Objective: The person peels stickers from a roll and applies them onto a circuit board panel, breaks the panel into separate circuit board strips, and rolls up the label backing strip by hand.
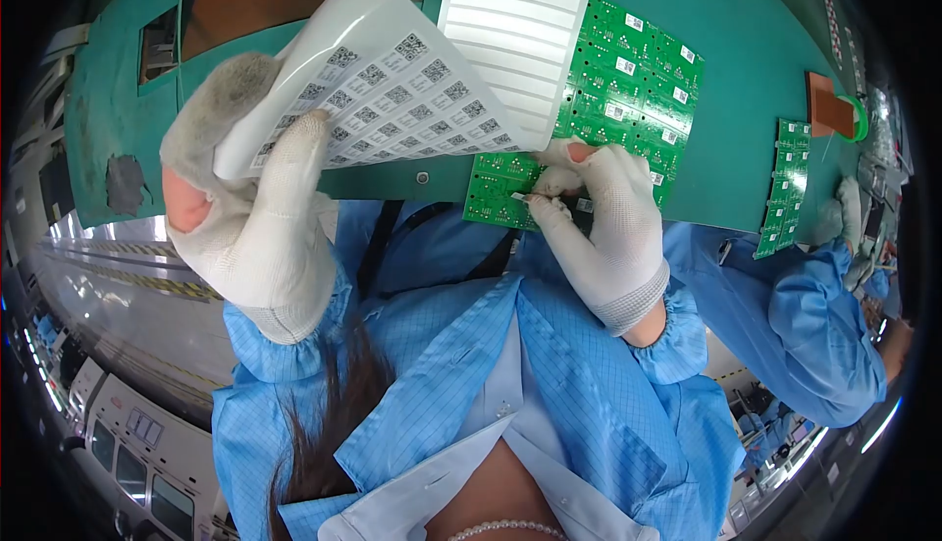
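My left hand point(260, 188), in a white glove with a bare thumb or fingertip showing, grips a curled sheet of QR-code labels point(397, 100) at its lower left edge. My right hand point(603, 222), also gloved, pinches a small white label point(522, 197) between thumb and finger. It is over the near part of a green circuit board panel point(677, 75), which carries several white labels. A striped white backing sheet point(515, 26) overlaps the panel's left side, partly behind the label sheet.
The green work surface point(756, 60) has an orange-brown block point(830, 106) and a green tape roll point(858, 119) at right. Another board panel point(784, 188) lies at its right edge. A co-worker in blue point(814, 335) is at the right, with a gloved hand near that panel.
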A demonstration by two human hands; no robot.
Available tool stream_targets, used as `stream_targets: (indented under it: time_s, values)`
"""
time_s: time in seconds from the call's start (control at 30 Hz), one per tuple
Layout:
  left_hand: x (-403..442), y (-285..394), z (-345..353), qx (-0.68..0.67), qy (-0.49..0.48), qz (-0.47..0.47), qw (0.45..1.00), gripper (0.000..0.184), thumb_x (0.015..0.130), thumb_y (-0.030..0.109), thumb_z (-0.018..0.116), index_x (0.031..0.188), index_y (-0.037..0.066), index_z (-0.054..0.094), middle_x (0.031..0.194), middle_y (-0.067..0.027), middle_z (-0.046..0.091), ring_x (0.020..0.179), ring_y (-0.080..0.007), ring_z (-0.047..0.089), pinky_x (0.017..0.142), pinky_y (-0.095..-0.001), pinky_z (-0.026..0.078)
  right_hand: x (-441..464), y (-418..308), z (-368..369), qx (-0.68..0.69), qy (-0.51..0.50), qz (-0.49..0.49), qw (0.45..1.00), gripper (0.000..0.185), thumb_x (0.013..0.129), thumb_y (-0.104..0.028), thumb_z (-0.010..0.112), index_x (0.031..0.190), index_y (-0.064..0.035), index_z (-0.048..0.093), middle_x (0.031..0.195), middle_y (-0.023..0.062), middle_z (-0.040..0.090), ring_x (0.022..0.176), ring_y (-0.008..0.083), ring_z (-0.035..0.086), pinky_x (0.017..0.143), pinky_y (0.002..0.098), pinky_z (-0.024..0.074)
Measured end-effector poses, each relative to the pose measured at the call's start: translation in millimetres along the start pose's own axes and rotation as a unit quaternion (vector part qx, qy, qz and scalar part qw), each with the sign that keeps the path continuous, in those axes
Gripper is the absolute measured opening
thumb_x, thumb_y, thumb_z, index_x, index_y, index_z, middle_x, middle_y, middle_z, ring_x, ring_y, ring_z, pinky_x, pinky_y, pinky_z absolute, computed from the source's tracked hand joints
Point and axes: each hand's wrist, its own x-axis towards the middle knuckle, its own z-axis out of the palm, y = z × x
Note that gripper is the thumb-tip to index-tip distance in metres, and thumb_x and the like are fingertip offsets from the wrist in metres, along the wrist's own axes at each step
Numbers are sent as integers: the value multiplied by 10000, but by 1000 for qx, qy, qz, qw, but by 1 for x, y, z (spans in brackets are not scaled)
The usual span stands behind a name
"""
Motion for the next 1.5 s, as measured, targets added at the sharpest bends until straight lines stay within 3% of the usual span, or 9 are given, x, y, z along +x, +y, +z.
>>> stream_targets:
  time_s: [0.23, 0.4, 0.5, 1.03, 1.13, 1.33, 1.5]
  values:
    - [-3, -1, 6, 28, 31, -31, 999, 503, 832, -62, 761, 1303, -43, 587, 1200, -189, 690, 1088, -249, 682, 980, -379, 539, -1, 6, 0, -5, 7, 13, 1000, 239, 754, -53, 777, 921, -106, 615, 819, 46, 622, 789, 276, 565, 768, 418, 400]
    - [-3, -2, 7, 19, 35, -38, 998, 507, 831, -61, 765, 1305, -34, 589, 1200, -184, 689, 1083, -245, 681, 980, -378, 540, 0, 6, 1, -15, 14, 3, 1000, 234, 752, -55, 773, 906, -114, 607, 848, 36, 650, 779, 269, 575, 766, 417, 407]
    - [-3, -2, 1, 20, 11, -20, 1000, 445, 886, -107, 656, 1318, -80, 557, 1210, -225, 670, 1097, -270, 688, 982, -371, 555, 1, 1, 3, -21, 18, 1, 1000, 235, 748, -52, 771, 898, -116, 603, 868, 34, 665, 779, 269, 581, 764, 415, 412]
    - [-3, 1, -7, 18, 37, -43, 998, 501, 839, -78, 748, 1313, -26, 598, 1207, -176, 695, 1085, -243, 685, 973, -367, 545, 2, -10, 10, -40, 28, 9, 999, 274, 734, -47, 784, 942, -94, 613, 869, 27, 682, 793, 256, 601, 777, 403, 417]
    - [-3, 0, -8, 22, 31, -36, 999, 498, 840, -79, 746, 1313, -28, 596, 1205, -177, 695, 1087, -246, 684, 973, -371, 543, 3, -11, 9, -58, 28, -4, 998, 249, 723, -44, 788, 894, -95, 614, 874, 33, 682, 795, 256, 602, 770, 404, 416]
    - [-2, -1, -9, 33, 39, -39, 998, 487, 841, -86, 733, 1305, -32, 596, 1202, -183, 694, 1083, -249, 683, 980, -374, 537, 2, -9, 11, -83, 33, -51, 995, 310, 741, -28, 795, 988, -59, 612, 827, 18, 659, 797, 250, 578, 779, 390, 402]
    - [-2, 0, -9, 12, 28, -40, 999, 454, 850, -91, 702, 1289, -50, 593, 1209, -202, 686, 1099, -264, 672, 1017, -397, 510, 7, -13, 14, -136, 77, -103, 982, 264, 712, -69, 782, 937, -73, 644, 791, 36, 610, 775, 249, 591, 750, 402, 426]
